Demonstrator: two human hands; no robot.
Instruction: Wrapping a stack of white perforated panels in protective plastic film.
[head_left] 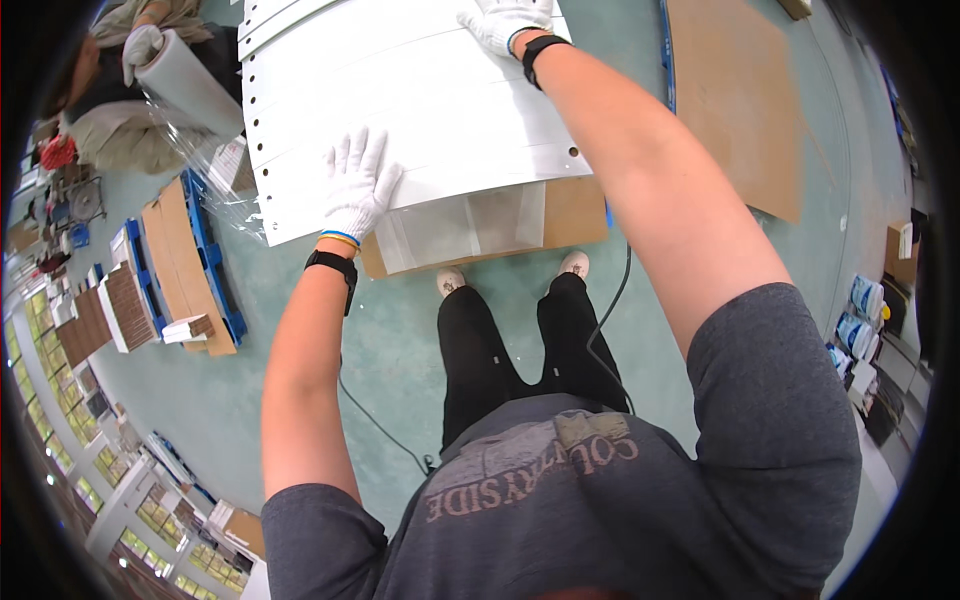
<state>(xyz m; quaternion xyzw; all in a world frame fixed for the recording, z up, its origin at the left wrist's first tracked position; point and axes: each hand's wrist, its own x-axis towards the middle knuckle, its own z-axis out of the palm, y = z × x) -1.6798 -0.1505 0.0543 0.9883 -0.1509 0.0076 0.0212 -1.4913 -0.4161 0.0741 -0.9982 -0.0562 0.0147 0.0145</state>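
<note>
Someone's leaning over a big white corrugated plastic sheet with punched edge holes (420,110), which is lying on a brown cardboard-topped pallet (575,212). Left gloved hand (357,187) is pressing flat, fingers spread, at the sheet's near edge; right gloved hand (503,22) is lying open-palmed at its far side.

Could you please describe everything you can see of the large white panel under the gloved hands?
The white panel is a broad, thin, smooth sheet, faintly creased into strips, with round holes along its left edge and one near its right corner. It lies flat over a clear-wrapped load on brown board. The left hand presses spread fingers near its lower edge; the right hand rests on its far part.
</note>
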